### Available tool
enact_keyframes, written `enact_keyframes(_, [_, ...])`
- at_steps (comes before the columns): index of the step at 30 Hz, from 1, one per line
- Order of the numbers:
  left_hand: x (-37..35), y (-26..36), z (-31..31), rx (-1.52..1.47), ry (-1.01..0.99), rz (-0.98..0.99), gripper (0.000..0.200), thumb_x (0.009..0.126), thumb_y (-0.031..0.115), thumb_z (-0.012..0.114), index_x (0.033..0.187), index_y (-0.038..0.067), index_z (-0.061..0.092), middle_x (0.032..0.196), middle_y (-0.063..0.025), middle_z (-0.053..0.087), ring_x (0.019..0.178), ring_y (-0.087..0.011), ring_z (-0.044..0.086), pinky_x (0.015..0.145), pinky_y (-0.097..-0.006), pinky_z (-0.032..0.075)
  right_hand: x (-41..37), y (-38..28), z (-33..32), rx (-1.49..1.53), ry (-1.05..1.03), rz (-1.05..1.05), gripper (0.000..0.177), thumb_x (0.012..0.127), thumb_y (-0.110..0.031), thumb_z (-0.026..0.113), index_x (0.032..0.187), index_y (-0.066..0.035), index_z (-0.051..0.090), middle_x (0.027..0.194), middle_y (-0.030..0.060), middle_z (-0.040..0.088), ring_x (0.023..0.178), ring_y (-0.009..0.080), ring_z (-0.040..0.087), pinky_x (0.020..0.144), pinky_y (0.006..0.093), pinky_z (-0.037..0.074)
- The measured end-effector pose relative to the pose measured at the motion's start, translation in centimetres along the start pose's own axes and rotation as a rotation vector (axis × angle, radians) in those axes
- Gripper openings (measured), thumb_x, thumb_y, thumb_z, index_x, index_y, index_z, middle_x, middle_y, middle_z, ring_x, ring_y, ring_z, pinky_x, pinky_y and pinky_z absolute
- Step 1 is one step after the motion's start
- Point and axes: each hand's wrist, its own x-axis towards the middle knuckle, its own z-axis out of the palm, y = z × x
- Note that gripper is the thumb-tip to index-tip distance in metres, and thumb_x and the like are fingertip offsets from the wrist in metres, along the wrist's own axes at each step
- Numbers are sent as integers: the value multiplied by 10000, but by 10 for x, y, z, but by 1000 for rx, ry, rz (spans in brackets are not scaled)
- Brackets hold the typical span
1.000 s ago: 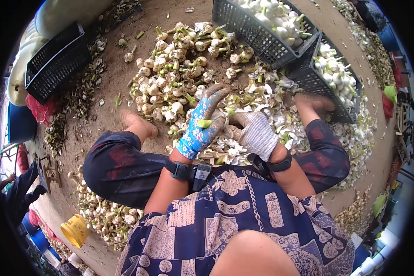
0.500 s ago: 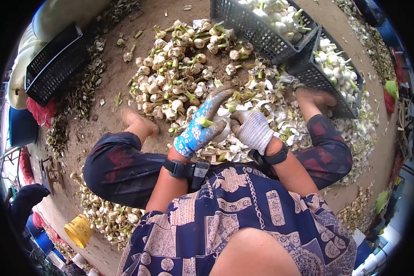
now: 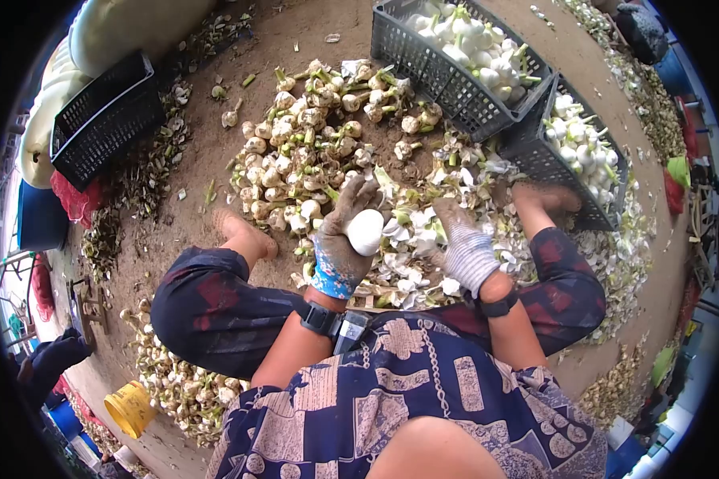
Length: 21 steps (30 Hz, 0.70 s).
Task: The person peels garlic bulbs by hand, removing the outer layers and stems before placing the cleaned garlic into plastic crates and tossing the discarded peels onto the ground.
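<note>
My left hand [image 3: 345, 239], in a soiled blue floral glove, is turned palm up with its fingers curled round a smooth white garlic bulb [image 3: 365, 232]. To its right, my right hand [image 3: 465, 249], in a grey striped glove, has its fingers spread and nothing in them. Beneath both hands lie loose white garlic skins [image 3: 407, 275]. Beyond my left hand is a heap of unpeeled garlic [image 3: 287, 152] with brown, dirty skins and short green stems.
Two dark crates [image 3: 447, 84] of white bulbs stand at the upper right. At the upper left is another black crate [image 3: 108, 120]. More garlic [image 3: 180, 375] and a yellow bucket [image 3: 130, 409] lie at the lower left. My bare feet flank the work area.
My left hand has rolled palm up, showing the white bulb. My right hand has moved away from it and its fingers have opened. The view has shifted slightly.
</note>
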Motion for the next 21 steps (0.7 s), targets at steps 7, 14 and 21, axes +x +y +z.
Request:
enact_keyframes(7, [-20,6,18,347,-123,-21,901,757,558,578,1433,109,186,1417,-90,305,1293,-273,313,1039,-400,289,75,-33,-36,605,393,-420,664,660,11,660,1269,-152,453,1108,146,551,1015,271,565,877,368,486])
enact_keyframes(14, [4,27,-33,373,264,-33,639,886,396,534,1350,8,331,1258,-139,458,1128,-254,499,935,-353,414,240,36,-91,-350,738,-13,567,725,-249,693,1233,-112,483,1170,167,550,1022,323,555,870,411,453])
enact_keyframes(21, [12,37,-40,332,458,-43,563,880,381,551,1272,-2,419,1159,-129,530,1036,-219,553,886,-345,457,403,80,84,-314,-73,302,353,793,-117,536,1141,-92,588,1183,206,550,1072,336,547,888,386,466])
